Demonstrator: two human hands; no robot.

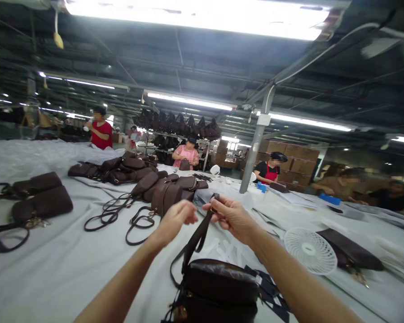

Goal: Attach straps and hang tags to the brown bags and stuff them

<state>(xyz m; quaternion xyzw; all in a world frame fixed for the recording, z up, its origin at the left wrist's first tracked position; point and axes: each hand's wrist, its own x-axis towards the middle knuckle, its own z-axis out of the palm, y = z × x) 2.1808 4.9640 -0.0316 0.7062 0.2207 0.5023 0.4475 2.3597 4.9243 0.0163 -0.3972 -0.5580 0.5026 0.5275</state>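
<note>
Our right hand (234, 218) pinches a dark strap (199, 232); our left hand (177, 220) hovers just beside it, half curled. Below both hands we see a dark bag (222, 289), clear plastic (222, 268) showing at its top. Brown bags (166, 194) lie piled beyond our left hand; a round white grille (310, 250) lies right of our right.

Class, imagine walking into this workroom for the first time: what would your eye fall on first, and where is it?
Probably the dark bag at the bottom centre, its strap raised in the grip of the right hand. Beyond it, left of centre, lies a heap of similar bags, while a glaring light fixture spans much of the picture's top.
</note>
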